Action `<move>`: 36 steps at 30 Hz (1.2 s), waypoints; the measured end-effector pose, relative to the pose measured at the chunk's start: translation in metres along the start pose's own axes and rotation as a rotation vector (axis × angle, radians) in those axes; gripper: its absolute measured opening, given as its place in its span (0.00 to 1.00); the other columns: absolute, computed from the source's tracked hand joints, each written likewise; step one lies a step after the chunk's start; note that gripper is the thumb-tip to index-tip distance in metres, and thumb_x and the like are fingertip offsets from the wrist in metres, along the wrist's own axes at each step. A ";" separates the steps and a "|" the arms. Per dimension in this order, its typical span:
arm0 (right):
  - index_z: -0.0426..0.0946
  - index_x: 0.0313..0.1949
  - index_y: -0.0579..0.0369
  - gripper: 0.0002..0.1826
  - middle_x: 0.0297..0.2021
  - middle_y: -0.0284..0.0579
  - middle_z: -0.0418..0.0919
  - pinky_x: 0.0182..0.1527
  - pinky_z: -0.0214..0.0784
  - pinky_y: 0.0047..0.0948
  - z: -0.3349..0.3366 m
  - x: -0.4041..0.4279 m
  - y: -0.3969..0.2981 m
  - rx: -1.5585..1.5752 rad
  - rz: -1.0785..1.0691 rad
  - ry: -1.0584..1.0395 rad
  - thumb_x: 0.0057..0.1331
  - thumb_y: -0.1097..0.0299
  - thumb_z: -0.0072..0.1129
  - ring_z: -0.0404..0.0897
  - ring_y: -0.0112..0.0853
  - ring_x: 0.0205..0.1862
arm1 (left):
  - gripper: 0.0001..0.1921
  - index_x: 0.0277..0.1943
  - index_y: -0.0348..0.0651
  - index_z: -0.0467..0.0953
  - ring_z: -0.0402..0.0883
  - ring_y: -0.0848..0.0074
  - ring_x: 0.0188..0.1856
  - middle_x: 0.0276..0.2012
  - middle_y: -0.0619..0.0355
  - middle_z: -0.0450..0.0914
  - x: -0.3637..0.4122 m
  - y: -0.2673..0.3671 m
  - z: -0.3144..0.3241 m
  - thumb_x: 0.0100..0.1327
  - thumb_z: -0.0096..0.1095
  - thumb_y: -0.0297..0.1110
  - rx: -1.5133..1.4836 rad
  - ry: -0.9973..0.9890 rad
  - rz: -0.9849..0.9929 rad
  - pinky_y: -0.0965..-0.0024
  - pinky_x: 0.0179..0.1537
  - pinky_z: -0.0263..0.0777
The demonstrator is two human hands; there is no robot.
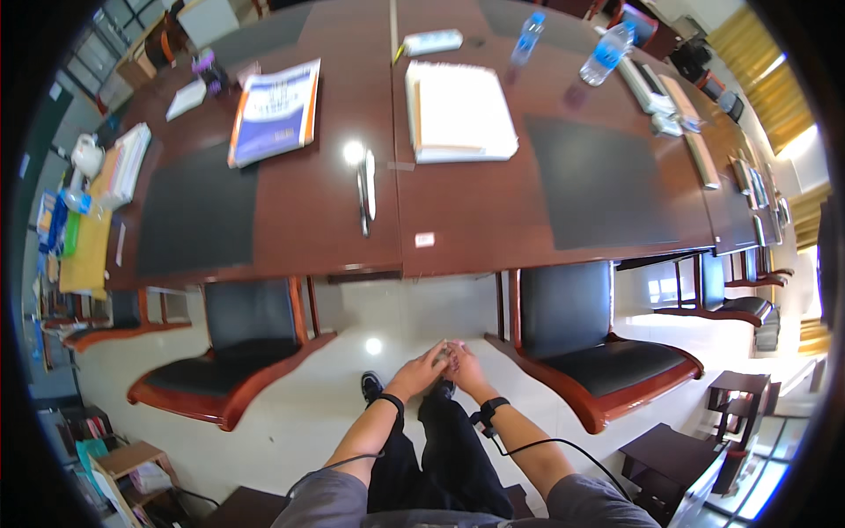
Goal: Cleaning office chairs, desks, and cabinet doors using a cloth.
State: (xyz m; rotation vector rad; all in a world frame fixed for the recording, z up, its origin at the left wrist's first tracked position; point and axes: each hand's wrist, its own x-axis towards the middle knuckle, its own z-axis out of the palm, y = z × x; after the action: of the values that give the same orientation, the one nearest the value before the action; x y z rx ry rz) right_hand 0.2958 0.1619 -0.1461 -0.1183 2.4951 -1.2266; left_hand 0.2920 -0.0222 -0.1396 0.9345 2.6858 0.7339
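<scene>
My left hand [414,373] and my right hand [467,368] meet in front of my legs, below the table's near edge. Their fingers are bent and touch each other. Whether some small thing lies between them is too blurred to tell. Beyond them stands a dark red wooden table [455,204]. On it lie two pens [366,191], a stack of white paper [462,112] and a book with a purple and white cover [277,115]. A small white label [424,239] sticks near the front edge.
Black-seated wooden chairs stand left [198,369] and right [601,350] of my hands. Two water bottles [528,38] [606,54] and a white box [433,42] stand farther back. Dark cabinets [670,455] are at lower right. Cables [561,443] run from bands on my wrists.
</scene>
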 end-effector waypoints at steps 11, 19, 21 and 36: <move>0.74 0.51 0.60 0.24 0.40 0.50 0.76 0.53 0.64 0.43 0.047 0.131 0.135 -0.025 -0.213 0.794 0.52 0.74 0.62 0.73 0.44 0.41 | 0.22 0.60 0.45 0.72 0.78 0.56 0.55 0.61 0.45 0.70 -0.006 -0.216 0.271 0.63 0.57 0.36 0.181 -0.073 -0.207 0.56 0.52 0.76; 0.77 0.48 0.58 0.25 0.45 0.50 0.69 0.53 0.66 0.41 0.031 0.243 0.058 -0.496 -1.118 1.118 0.46 0.78 0.54 0.69 0.47 0.50 | 0.07 0.37 0.43 0.82 0.86 0.61 0.40 0.43 0.50 0.83 0.073 -0.382 0.297 0.60 0.56 0.27 0.493 -0.138 -0.042 0.60 0.40 0.80; 0.78 0.44 0.56 0.24 0.42 0.49 0.68 0.48 0.66 0.39 0.059 0.263 0.063 -0.592 -1.277 1.031 0.43 0.71 0.59 0.70 0.44 0.44 | 0.09 0.39 0.43 0.83 0.86 0.61 0.42 0.43 0.50 0.84 0.092 -0.395 0.280 0.60 0.56 0.27 0.520 -0.075 -0.083 0.59 0.41 0.80; 0.76 0.47 0.51 0.28 0.50 0.49 0.69 0.50 0.70 0.46 0.036 0.256 0.106 -0.783 -1.207 1.049 0.42 0.76 0.66 0.73 0.49 0.48 | 0.12 0.41 0.42 0.85 0.85 0.56 0.46 0.42 0.48 0.86 0.110 -0.388 0.263 0.60 0.55 0.27 0.523 -0.154 -0.082 0.57 0.48 0.79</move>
State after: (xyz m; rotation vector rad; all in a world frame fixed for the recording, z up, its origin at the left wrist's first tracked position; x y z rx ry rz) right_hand 0.0780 0.1416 -0.3201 -1.7865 3.8542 -0.4266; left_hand 0.0925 -0.1139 -0.5684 0.9272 2.7989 -0.0711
